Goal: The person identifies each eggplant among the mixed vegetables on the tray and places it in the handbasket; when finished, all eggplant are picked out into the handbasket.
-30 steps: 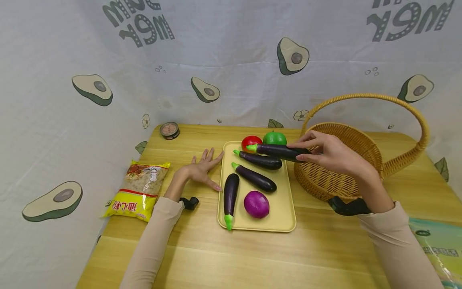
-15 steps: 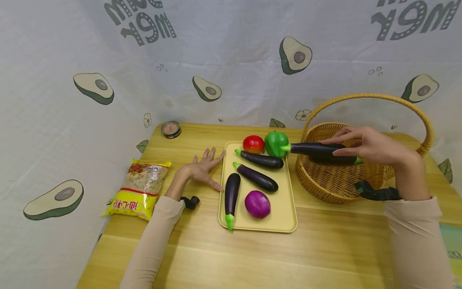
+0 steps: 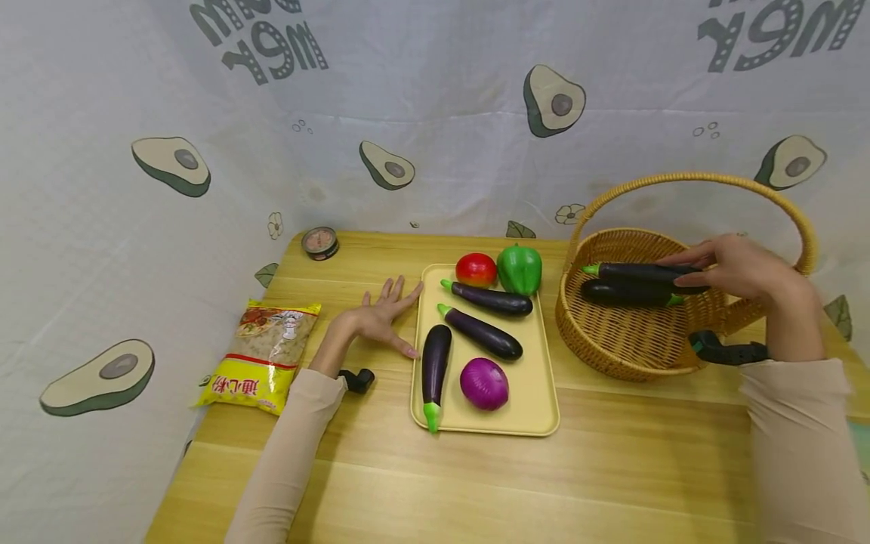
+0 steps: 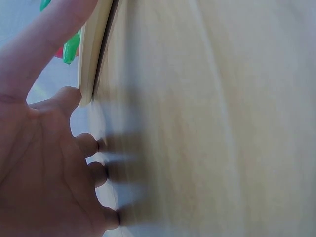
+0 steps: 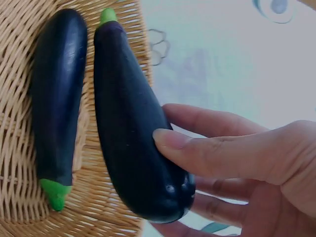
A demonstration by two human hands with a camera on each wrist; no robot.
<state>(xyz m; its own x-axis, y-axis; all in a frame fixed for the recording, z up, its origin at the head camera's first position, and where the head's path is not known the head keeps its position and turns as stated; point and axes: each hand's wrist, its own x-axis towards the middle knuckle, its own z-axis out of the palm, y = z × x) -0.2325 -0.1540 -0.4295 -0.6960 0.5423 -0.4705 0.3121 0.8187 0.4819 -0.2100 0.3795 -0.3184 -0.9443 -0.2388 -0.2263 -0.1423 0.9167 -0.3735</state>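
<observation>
My right hand (image 3: 744, 266) grips an eggplant (image 5: 138, 128) near its thick end, thumb on top and fingers beneath, inside the wicker basket (image 3: 625, 355). Beside it in the basket lies a second eggplant (image 5: 59, 98), its green stem pointing the opposite way. My left hand (image 3: 383, 317) is spread on the table, its thumb and index fingertip right at the left rim of the cream tray (image 3: 530, 412). That tray carries three eggplants, one (image 3: 435, 370) upright along the left side, plus a purple onion (image 3: 484, 384), a red tomato-like vegetable (image 3: 476, 270) and a green bell pepper (image 3: 519, 268).
A yellow bag of pasta (image 3: 261, 355) lies left of my left forearm. A small round tin (image 3: 319, 243) stands at the back left corner. The basket's tall handle (image 3: 693, 177) arches over its opening. A printed curtain (image 3: 462, 151) hangs behind the table (image 3: 476, 483).
My right hand has carried the eggplant rightward from above the tray and lowered it into the basket beside the other one. My left hand has stayed at the tray's edge.
</observation>
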